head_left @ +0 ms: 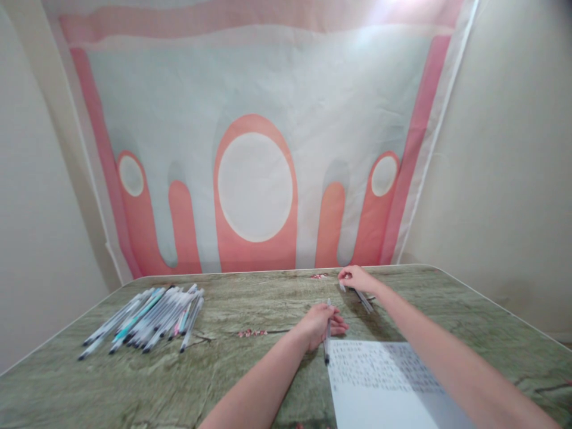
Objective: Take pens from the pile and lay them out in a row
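Observation:
My left hand (pixel 322 323) is over the table just beyond the paper's top left corner. It holds a clear pen (pixel 328 345) with a dark tip end toward me, while its other fingers stretch to the right. Farther off, near the table's back edge, my right hand (pixel 355 278) pinches a small whitish piece (pixel 342 286), perhaps a pen cap; its kind is too small to tell. Close under that hand lie a few slim pens (pixel 364 301), partly in shadow. The sheet of paper (pixel 379 408) carries rows of handwriting, and my right forearm crosses above it.
A loose pile of several pens (pixel 154 319), mostly clear with dark ends, a few teal or pink, lies on the left of the table. The wood-patterned tabletop (pixel 250 375) has printed blossom twigs. Behind it hangs a pink and white backdrop (pixel 254 250).

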The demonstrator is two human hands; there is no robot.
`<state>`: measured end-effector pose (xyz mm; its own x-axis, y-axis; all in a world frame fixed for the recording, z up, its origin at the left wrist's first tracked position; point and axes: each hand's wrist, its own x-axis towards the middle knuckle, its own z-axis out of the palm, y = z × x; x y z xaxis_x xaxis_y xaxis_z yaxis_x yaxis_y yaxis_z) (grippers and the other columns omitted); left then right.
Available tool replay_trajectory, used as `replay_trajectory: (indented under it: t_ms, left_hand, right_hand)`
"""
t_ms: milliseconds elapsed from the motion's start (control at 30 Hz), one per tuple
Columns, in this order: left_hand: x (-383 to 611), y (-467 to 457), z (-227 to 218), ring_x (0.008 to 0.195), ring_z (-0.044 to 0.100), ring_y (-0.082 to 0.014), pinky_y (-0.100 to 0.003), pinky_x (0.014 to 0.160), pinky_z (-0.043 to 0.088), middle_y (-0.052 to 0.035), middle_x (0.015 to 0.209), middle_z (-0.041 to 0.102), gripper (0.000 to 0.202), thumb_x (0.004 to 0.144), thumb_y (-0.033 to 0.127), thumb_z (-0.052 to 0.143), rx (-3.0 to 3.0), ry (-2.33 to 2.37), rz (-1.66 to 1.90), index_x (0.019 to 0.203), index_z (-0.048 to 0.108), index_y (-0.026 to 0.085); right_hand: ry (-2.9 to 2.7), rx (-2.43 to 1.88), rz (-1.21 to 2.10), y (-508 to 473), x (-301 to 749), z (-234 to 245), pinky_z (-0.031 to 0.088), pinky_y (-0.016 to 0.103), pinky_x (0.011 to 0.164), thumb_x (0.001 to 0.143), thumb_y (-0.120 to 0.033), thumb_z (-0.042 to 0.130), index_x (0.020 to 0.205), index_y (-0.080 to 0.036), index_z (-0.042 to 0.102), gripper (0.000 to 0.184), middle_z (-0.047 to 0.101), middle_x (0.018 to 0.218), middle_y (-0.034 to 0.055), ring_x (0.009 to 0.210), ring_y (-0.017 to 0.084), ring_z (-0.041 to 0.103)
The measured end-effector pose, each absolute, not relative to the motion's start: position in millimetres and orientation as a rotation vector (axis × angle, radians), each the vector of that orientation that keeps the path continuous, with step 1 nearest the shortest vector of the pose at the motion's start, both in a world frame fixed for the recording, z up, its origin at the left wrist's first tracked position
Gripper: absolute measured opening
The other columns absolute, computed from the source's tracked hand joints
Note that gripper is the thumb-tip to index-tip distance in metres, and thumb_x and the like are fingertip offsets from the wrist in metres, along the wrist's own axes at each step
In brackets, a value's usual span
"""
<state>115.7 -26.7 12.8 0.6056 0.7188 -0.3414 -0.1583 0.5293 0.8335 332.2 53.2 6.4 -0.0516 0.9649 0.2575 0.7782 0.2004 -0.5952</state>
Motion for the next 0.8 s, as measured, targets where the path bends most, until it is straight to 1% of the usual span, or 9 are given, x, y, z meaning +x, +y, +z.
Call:
replay_trajectory:
  t_ms: [133,200,400,500,567,633,700,733,800]
  left_hand:
    - [116,-27,13,0.057,0.060,-0.0142,-0.026,0.059,0.047,-0.0036,0.061,0.053,0.012,0.082,0.022,0.041,0.870,0.746,0.577,0.082,0.043,0.011]
    - [115,-27,13,0.057,0.060,-0.0139,-0.026,0.060,0.047,-0.0034,0.061,0.053,0.012,0.082,0.022,0.041,0.869,0.739,0.577,0.082,0.043,0.011]
    - [114,-27,15,0.057,0.060,-0.0140,-0.026,0.060,0.046,-0.0026,0.060,0.052,0.010,0.083,0.020,0.038,0.868,0.743,0.579,0.083,0.042,0.011]
    - [114,-28,17,0.056,0.060,-0.0141,-0.027,0.060,0.046,-0.0022,0.060,0.052,0.011,0.083,0.022,0.037,0.873,0.742,0.581,0.084,0.042,0.012]
    - [113,-28,18,0.056,0.060,-0.0141,-0.027,0.060,0.046,-0.0020,0.059,0.052,0.011,0.084,0.022,0.035,0.880,0.742,0.576,0.085,0.041,0.013]
    - [113,-28,19,0.056,0.059,-0.0139,-0.027,0.060,0.046,-0.0019,0.059,0.052,0.013,0.084,0.023,0.034,0.885,0.738,0.571,0.086,0.041,0.013]
    - [113,-28,20,0.056,0.059,-0.0138,-0.027,0.060,0.046,-0.0017,0.059,0.052,0.013,0.084,0.023,0.033,0.887,0.734,0.569,0.087,0.042,0.013]
    - [113,-28,20,0.057,0.059,-0.0137,-0.027,0.061,0.047,-0.0017,0.060,0.052,0.014,0.084,0.023,0.034,0.886,0.733,0.569,0.088,0.042,0.013]
    - [113,-28,20,0.057,0.059,-0.0134,-0.028,0.062,0.047,-0.0015,0.060,0.052,0.014,0.084,0.024,0.034,0.886,0.730,0.569,0.089,0.043,0.013]
  right_hand:
    - [-1.909,-1.558,0.436,46,333,6,0.037,0.023,0.060,0.052,-0.022,0.064,0.079,-0.016,0.066,0.028,0.062,0.069,-0.0001,0.062,0.012,0.048]
    - [-1.913,-1.544,0.451,45,331,4,0.037,0.024,0.061,0.052,-0.022,0.064,0.080,-0.015,0.066,0.029,0.062,0.071,0.0004,0.063,0.012,0.048]
    - [-1.883,-1.534,0.479,45,330,2,0.038,0.025,0.062,0.053,-0.019,0.064,0.078,-0.014,0.065,0.026,0.061,0.068,0.0004,0.062,0.012,0.048]
    - [-1.848,-1.535,0.477,44,330,4,0.039,0.026,0.065,0.052,-0.018,0.065,0.085,-0.013,0.064,0.034,0.063,0.074,0.0022,0.067,0.013,0.050]
    - [-1.826,-1.532,0.464,40,327,8,0.039,0.027,0.067,0.054,-0.019,0.065,0.092,-0.013,0.062,0.039,0.063,0.080,0.0039,0.070,0.014,0.051]
    - [-1.796,-1.505,0.491,32,318,13,0.040,0.027,0.066,0.058,-0.023,0.063,0.092,-0.013,0.062,0.035,0.063,0.082,0.0051,0.070,0.014,0.051]
    - [-1.735,-1.450,0.619,20,305,18,0.040,0.026,0.062,0.065,-0.030,0.059,0.085,-0.014,0.063,0.026,0.063,0.080,0.0053,0.068,0.014,0.052]
    - [-1.697,-1.417,0.724,13,297,19,0.040,0.025,0.059,0.068,-0.034,0.056,0.082,-0.014,0.063,0.025,0.063,0.078,0.0052,0.066,0.013,0.053]
    - [-1.565,-1.392,0.971,-2,281,18,0.037,0.022,0.049,0.072,-0.041,0.052,0.081,-0.015,0.062,0.030,0.063,0.076,0.0053,0.060,0.013,0.052]
